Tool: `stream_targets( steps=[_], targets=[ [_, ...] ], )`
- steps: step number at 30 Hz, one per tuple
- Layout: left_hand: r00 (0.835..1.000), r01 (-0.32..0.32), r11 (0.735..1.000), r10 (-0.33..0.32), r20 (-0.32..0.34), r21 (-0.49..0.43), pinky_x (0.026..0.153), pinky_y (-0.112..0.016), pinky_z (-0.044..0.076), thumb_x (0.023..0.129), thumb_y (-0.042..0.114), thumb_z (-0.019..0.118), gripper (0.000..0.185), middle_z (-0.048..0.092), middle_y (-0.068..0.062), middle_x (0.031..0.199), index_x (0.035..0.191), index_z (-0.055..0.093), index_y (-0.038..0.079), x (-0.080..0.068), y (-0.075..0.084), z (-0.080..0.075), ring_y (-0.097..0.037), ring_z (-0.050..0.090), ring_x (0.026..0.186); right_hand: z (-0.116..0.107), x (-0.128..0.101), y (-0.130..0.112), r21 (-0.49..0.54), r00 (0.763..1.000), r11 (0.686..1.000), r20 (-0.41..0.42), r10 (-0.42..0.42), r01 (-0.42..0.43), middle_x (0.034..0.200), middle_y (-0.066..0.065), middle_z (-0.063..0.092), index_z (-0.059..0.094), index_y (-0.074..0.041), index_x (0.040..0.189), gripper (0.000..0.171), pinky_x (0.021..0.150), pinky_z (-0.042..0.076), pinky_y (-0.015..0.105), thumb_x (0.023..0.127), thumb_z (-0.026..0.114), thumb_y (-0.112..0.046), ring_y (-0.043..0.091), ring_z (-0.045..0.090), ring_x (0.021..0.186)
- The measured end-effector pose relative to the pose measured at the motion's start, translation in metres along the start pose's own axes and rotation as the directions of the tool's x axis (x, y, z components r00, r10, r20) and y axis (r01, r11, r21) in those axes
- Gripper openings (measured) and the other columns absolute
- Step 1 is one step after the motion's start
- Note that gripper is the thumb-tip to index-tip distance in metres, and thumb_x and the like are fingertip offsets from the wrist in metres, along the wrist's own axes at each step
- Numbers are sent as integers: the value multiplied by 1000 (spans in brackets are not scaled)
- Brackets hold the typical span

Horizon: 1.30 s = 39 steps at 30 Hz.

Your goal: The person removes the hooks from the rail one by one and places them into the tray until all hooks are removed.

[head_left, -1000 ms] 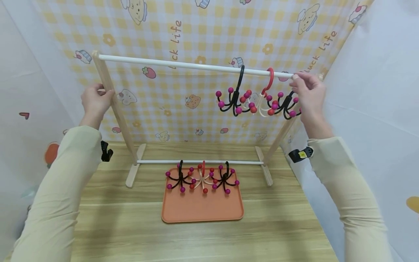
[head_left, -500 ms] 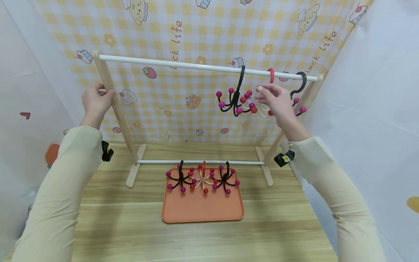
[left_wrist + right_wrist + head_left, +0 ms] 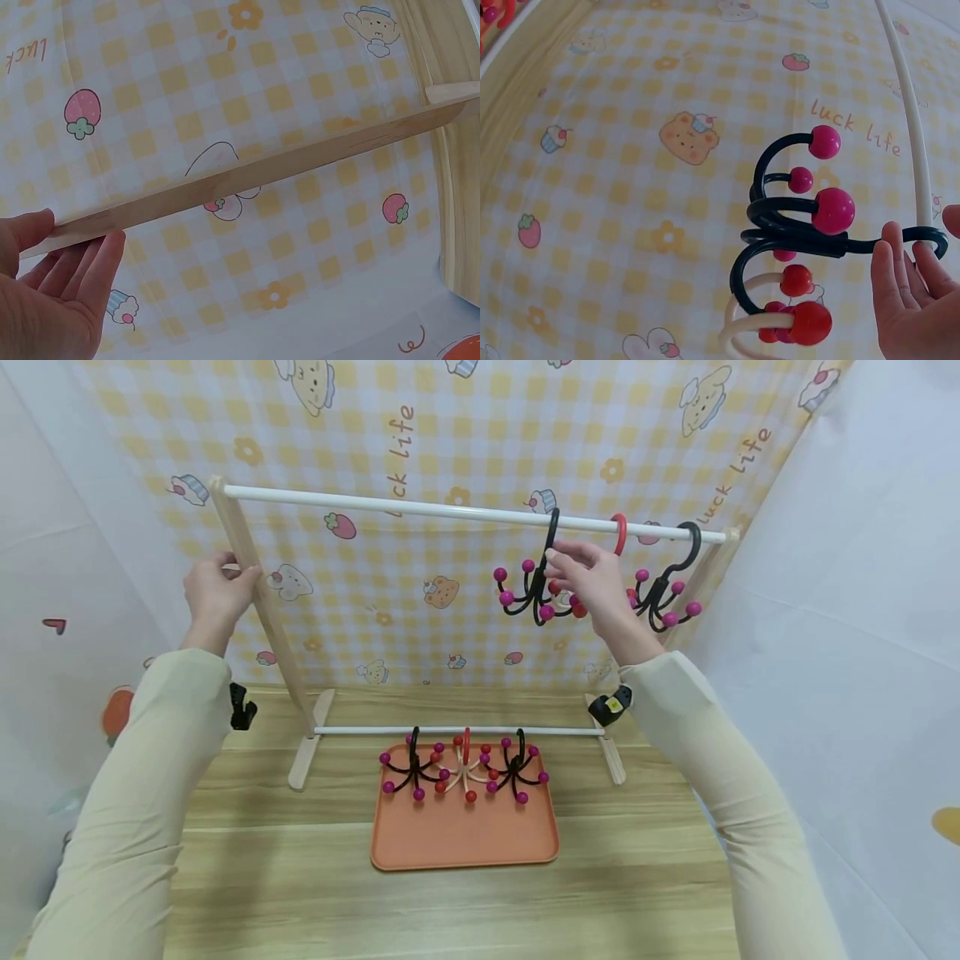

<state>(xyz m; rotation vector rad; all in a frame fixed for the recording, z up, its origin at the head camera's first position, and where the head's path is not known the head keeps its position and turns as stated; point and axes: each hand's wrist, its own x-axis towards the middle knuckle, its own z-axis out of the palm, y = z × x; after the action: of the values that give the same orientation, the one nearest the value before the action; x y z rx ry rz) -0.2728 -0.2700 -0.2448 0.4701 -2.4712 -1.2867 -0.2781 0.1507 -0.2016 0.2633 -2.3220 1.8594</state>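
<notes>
Gripping the rack's left wooden post (image 3: pixel 251 578) is my left hand (image 3: pixel 216 593); my right hand (image 3: pixel 596 583) has loosely spread fingers touching the left black hook hanger (image 3: pixel 534 585), its prongs tipped with magenta balls. Rail (image 3: pixel 390 508): three hangers. Orange tray (image 3: pixel 463 835), near: three more hangers, two black, one cream-and-red.

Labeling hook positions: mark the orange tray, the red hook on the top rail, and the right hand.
orange tray (image 3: pixel 465 847), head view, bare front part of its floor.
red hook (image 3: pixel 619 531), head view, the loop over the white rail.
right hand (image 3: pixel 592 583), head view, back of the hand.
</notes>
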Motion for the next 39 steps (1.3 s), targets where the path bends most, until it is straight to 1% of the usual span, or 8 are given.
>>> stream_targets(
  steps=[3,10,18,25,29,31,35,39],
  targets=[
    [1000,1,1000,-1,0,-3,88,-34,42,90,33,43,51,45,-19,127,133,37,5,0,0,0,-28,49,109,4,3,-3,7,1000,1000,-12,8,-8,110,12,55,53,-3,118,41,86,43,33,84,61,-24,23,56,95],
    [1000,-6,1000,6,-4,-2,87,-33,43,91,31,43,50,45,-19,126,133,38,4,-2,1,0,-28,49,108,10,10,-7,-40,998,999,-60,24,-26,107,8,57,56,-5,115,34,82,46,31,85,60,-21,20,58,91],
    [1000,5,1000,-5,7,-2,89,-33,41,90,32,44,51,43,-19,127,133,37,5,-1,0,-2,-27,47,111,11,12,-7,-12,996,1000,-91,14,-15,102,11,58,59,-4,109,29,83,45,31,85,60,-20,20,58,87],
    [1000,7,1000,-7,9,-4,89,-33,41,90,31,45,52,42,-19,128,134,35,5,-1,0,-1,-27,47,110,9,11,-8,88,996,996,-85,11,-3,101,11,60,56,-3,109,28,80,47,25,86,59,-18,19,59,86],
    [1000,5,1000,-5,13,-9,89,-34,41,90,32,44,52,42,-19,129,135,35,5,-1,0,0,-28,47,111,8,10,-12,142,996,989,-76,-38,48,101,13,60,55,-1,106,24,80,47,28,86,58,-15,20,59,82],
    [1000,5,1000,-5,13,-9,89,-34,41,90,32,44,52,42,-19,129,134,35,5,-1,0,0,-28,47,111,8,9,-15,174,994,981,-74,-78,89,100,15,60,56,-1,103,21,79,48,29,86,58,-14,20,60,80],
    [1000,5,1000,-5,9,-1,88,-33,42,91,32,44,52,44,-18,127,134,35,5,0,0,0,-27,49,109,6,5,-23,239,988,959,-68,-140,152,96,15,61,56,-1,95,15,76,49,28,85,59,-12,21,60,76],
    [1000,4,1000,-4,9,5,87,-32,43,90,32,44,52,44,-18,127,134,36,5,1,-1,0,-25,50,108,4,-2,-28,290,985,942,-45,-164,170,93,14,62,57,-2,93,13,75,49,28,85,59,-11,20,61,73]
  ],
)
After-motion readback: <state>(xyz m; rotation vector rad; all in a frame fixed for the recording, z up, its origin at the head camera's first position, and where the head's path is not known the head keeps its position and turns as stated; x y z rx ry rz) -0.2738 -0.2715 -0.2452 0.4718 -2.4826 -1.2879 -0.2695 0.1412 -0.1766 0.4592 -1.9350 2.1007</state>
